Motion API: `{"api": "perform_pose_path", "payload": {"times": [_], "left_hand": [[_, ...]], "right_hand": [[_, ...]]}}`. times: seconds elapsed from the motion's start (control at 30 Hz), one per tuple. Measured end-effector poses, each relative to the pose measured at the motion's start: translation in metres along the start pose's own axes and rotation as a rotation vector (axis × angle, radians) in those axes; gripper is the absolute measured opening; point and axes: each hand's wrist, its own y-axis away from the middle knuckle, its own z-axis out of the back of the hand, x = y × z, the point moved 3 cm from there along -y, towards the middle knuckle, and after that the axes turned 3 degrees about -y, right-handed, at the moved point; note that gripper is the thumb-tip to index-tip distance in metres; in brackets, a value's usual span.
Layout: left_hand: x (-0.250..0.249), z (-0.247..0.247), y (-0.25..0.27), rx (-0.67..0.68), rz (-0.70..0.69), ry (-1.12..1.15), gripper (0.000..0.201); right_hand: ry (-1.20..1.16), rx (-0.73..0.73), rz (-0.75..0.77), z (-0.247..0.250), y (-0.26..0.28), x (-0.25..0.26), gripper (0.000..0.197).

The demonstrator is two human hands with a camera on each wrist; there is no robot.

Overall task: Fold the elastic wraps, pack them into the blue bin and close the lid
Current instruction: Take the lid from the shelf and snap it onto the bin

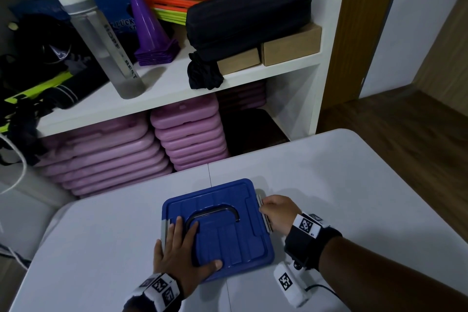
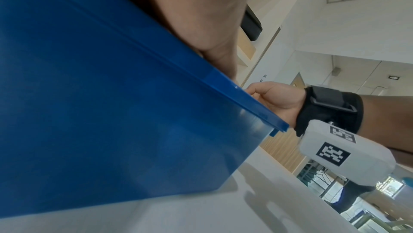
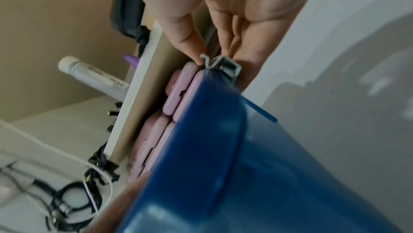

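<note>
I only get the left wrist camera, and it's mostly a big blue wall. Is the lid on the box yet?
Observer: Yes. In the head view the blue plastic lid sits on the blue plastic bin, its black handle lying flat.
Operator: What's the other hand doing? I just see its knuckles.
Observer: The right hand pinches the grey plastic latch on the bin's right side, thumb against its top edge.
Operator: And the hand my camera is on?
Observer: The left hand presses flat on the lid, fingers straight, beside the other grey latch.
</note>
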Motion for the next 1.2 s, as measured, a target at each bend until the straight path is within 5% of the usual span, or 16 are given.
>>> {"api": "perform_pose_path", "payload": {"times": [0.23,0.47,0.87,0.97,1.07,1.2], "left_hand": [[0.0,-0.001,0.0,-0.013,0.006,0.001,0.12],[0.0,0.0,-0.001,-0.013,0.014,0.0,0.126],[-0.002,0.001,0.0,-0.013,-0.001,0.002,0.133],[-0.001,0.001,0.001,-0.026,-0.003,0.015,0.13],[-0.001,0.004,0.003,-0.046,-0.015,0.059,0.121],[0.016,0.009,0.013,-0.191,-0.014,0.264,0.124]], "right_hand": [[0.273,-0.03,0.086,-0.004,0.006,0.013,0.032],[0.168,-0.105,0.106,-0.009,0.003,0.003,0.03],[0.164,-0.022,0.1,-0.017,0.006,0.004,0.036],[0.178,0.0,0.12,-0.019,0.013,0.002,0.05],[0.367,0.068,0.184,-0.026,0.024,-0.01,0.09],[0.444,0.178,0.223,-0.026,0.038,-0.035,0.113]]}}
